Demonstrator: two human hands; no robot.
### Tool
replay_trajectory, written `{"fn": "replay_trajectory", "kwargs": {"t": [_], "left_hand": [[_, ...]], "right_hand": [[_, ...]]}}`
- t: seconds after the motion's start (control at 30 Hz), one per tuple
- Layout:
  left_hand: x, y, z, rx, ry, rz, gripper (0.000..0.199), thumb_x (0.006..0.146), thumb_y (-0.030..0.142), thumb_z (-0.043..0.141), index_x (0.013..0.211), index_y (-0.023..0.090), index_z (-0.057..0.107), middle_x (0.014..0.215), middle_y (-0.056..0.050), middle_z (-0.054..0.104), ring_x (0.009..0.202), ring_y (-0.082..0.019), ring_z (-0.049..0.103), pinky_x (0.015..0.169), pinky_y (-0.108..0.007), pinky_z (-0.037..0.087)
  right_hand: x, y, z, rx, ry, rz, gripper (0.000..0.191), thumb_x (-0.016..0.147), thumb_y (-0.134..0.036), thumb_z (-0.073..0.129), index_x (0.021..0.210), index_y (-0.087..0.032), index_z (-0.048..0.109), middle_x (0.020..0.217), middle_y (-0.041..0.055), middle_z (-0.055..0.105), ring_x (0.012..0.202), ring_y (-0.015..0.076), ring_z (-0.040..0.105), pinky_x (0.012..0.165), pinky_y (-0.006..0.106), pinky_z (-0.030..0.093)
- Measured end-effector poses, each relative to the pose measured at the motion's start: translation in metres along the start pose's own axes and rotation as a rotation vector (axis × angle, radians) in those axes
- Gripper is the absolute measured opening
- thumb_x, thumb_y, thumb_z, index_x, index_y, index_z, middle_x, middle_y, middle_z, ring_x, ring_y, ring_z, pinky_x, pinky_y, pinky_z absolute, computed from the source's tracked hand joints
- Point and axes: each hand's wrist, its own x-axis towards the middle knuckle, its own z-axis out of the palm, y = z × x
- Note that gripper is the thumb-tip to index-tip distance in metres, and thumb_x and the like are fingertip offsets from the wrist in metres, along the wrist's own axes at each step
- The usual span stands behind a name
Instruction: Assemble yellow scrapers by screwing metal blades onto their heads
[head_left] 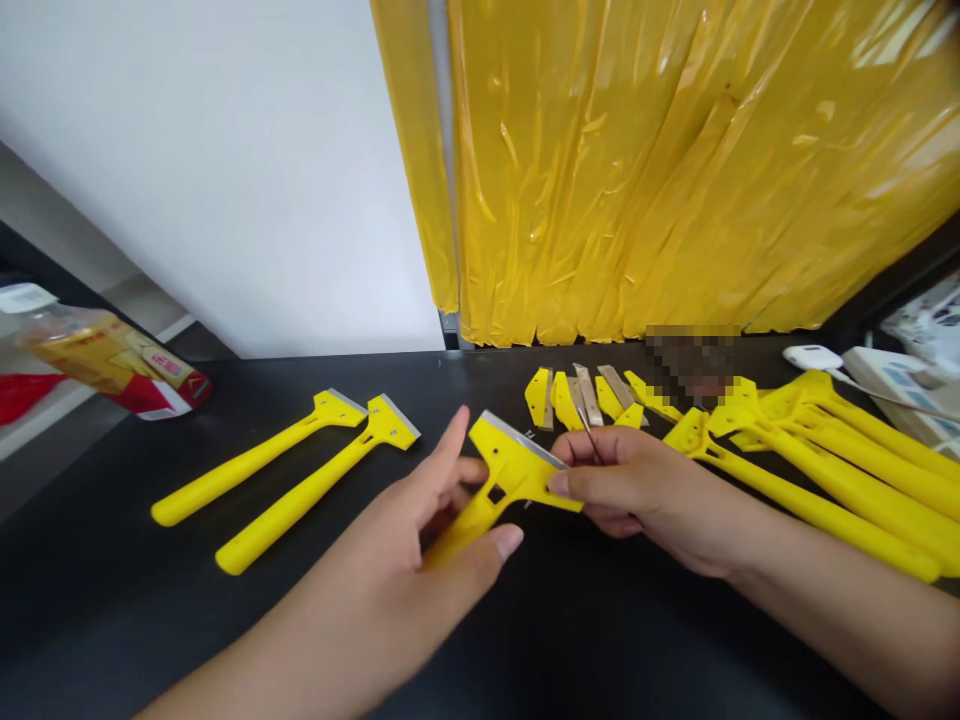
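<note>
A yellow scraper [517, 470] with a silver blade along its head is held up over the black table. My left hand [405, 560] is wrapped round its handle, with the index finger raised off it. My right hand [630, 480] pinches the right corner of the scraper head, thumb on top. A thin dark metal rod [589, 435] sticks up from between the right fingers; its other end is hidden. Behind that hand lie loose yellow clamp plates [538, 396] and bare blades [587, 395]. Two bladed scrapers [300, 490] rest on the left.
Several yellow scraper handles [840, 480] are piled at the right. A labelled bottle [120, 360] stands at the far left. Along the back are a white panel [262, 170] and yellow plastic film [637, 170]. A white device with a cable [812, 358] sits at the back right.
</note>
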Motion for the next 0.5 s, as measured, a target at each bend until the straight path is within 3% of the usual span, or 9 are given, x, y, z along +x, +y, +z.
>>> {"fn": "replay_trajectory", "kwargs": {"t": [0.07,0.13,0.2,0.37,0.5], "left_hand": [[0.006,0.004,-0.002,-0.426,-0.229,-0.264,0.071,0.100,0.043,0.068,0.163,0.024,0.042,0.112,-0.009,0.077,0.080,-0.019,0.074,0.066,-0.029,0.061],[0.012,0.006,0.000,-0.716,-0.249,-0.417,0.054,0.100,0.046,0.069,0.145,0.017,0.062,0.092,-0.007,0.076,0.073,-0.015,0.069,0.066,-0.023,0.057],[0.014,0.006,0.005,-0.868,-0.223,-0.505,0.044,0.098,0.044,0.073,0.129,0.013,0.070,0.083,-0.008,0.076,0.071,-0.015,0.068,0.066,-0.022,0.056],[0.012,0.002,0.017,-0.907,-0.278,-0.570,0.033,0.096,0.040,0.074,0.102,0.008,0.079,0.068,-0.009,0.072,0.059,-0.013,0.063,0.054,-0.018,0.049],[0.009,0.001,0.022,-0.878,-0.195,-0.550,0.028,0.098,0.036,0.073,0.096,0.010,0.081,0.063,-0.007,0.071,0.051,-0.009,0.055,0.048,-0.015,0.042]], "right_hand": [[0.002,-0.001,-0.004,0.006,-0.012,-0.005,0.038,0.075,-0.041,0.091,0.081,-0.019,0.060,0.062,-0.0094,0.042,0.049,0.0045,0.023,0.048,0.025,0.013],[0.003,0.001,-0.004,0.024,-0.024,-0.002,0.038,0.076,-0.042,0.090,0.080,-0.019,0.060,0.061,-0.0098,0.041,0.049,0.0045,0.023,0.048,0.025,0.013],[0.003,0.005,-0.001,0.018,-0.030,-0.013,0.039,0.077,-0.044,0.090,0.080,-0.019,0.060,0.061,-0.0096,0.042,0.049,0.0046,0.023,0.047,0.025,0.013],[0.003,0.012,0.003,-0.060,-0.054,-0.090,0.038,0.083,-0.048,0.087,0.079,-0.018,0.063,0.061,-0.0065,0.052,0.052,0.0064,0.027,0.048,0.026,0.016],[0.005,0.015,0.005,-0.099,-0.036,-0.144,0.039,0.084,-0.051,0.086,0.079,-0.019,0.065,0.068,-0.0039,0.061,0.053,0.0070,0.030,0.050,0.027,0.017]]}}
